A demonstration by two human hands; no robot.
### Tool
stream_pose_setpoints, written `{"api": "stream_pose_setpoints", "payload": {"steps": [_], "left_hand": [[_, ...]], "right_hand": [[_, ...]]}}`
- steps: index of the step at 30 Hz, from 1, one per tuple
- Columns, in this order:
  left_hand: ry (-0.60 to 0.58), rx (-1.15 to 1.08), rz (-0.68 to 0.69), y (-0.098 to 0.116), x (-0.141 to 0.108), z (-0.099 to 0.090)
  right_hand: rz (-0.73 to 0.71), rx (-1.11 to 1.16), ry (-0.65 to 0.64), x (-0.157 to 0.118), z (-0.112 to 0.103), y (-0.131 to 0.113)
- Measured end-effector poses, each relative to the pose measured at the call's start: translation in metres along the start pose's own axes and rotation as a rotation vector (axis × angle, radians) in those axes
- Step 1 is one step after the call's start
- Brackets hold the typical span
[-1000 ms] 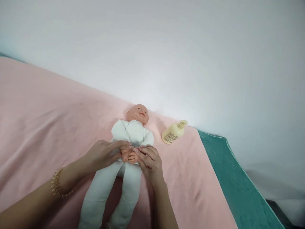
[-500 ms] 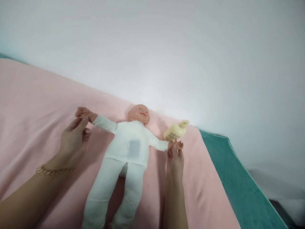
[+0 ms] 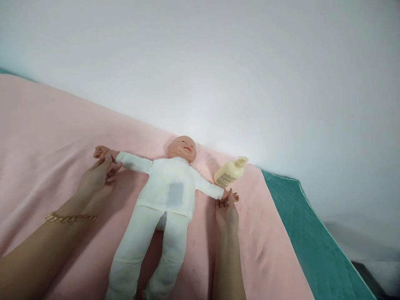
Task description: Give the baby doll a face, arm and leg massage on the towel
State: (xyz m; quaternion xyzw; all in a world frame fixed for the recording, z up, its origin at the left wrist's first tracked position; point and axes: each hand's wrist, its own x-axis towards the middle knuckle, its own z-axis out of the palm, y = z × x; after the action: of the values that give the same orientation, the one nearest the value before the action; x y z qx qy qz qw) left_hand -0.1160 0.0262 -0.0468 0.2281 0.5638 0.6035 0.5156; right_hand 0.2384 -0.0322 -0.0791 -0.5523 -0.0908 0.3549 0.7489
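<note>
A baby doll (image 3: 164, 179) with a white cloth body lies on its back on a pink sheet (image 3: 265, 250), arms spread wide. At the left, my left hand (image 3: 98, 175) pinches the wrist of one doll arm between thumb and fingers. My right hand (image 3: 228, 210) holds the other doll arm at its small hand, thumb on top and fingers beneath. A grey rectangular patch (image 3: 176, 194) shows on the doll's chest. The doll's feet are cut off by the lower edge of the view.
A pale yellow pump bottle (image 3: 229, 173) lies tilted beyond my right hand, close to the doll's arm. Behind the sheet rises a plain whitish wall (image 3: 200, 62). Green covering (image 3: 300, 216) shows along the right side.
The doll arm in my left hand has shifted outward to the left and slightly down. The arm in my right hand has come down a little, away from the bottle.
</note>
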Motion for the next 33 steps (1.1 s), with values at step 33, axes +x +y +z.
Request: {"api": "stream_pose_setpoints", "payload": {"steps": [33], "left_hand": [[-0.870, 0.734, 1.120, -0.027, -0.030, 0.010]], "right_hand": [[-1.346, -0.973, -1.019, -0.080, 0.031, 0.007]]}}
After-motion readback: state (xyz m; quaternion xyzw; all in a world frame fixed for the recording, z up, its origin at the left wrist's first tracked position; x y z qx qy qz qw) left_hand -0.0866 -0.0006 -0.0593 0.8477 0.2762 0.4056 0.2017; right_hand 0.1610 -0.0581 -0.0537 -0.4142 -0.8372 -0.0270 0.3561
